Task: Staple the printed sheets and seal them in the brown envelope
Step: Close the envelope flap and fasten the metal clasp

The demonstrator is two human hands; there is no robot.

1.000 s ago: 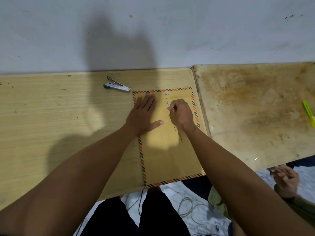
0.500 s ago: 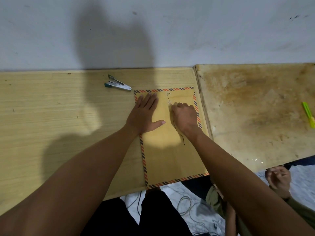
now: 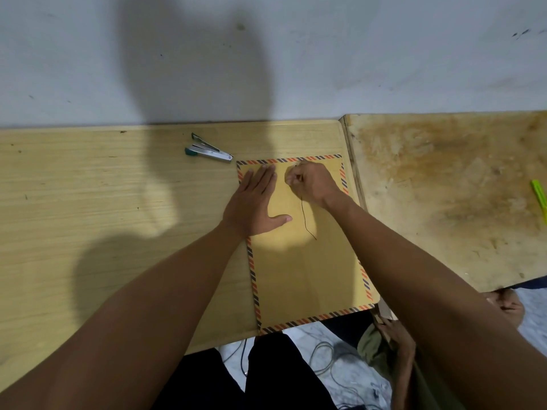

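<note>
The brown envelope with a striped red and blue border lies flat on the pale wooden table, its near edge over the table's front. My left hand presses flat on its upper left part, fingers straight. My right hand sits near the envelope's top edge with fingers curled, pinching a thin dark closure string that trails down over the envelope. The printed sheets are not visible. The stapler, silver with a green end, lies on the table just left of the envelope's top corner.
A second, stained wooden table adjoins on the right, with a green-yellow pen near its right edge. A white wall runs behind. Another person's hands and cables on the floor show below the table's front edge.
My right hand has moved up toward the envelope's top edge, drawing the string with it. The left hand stays pressed in place.
</note>
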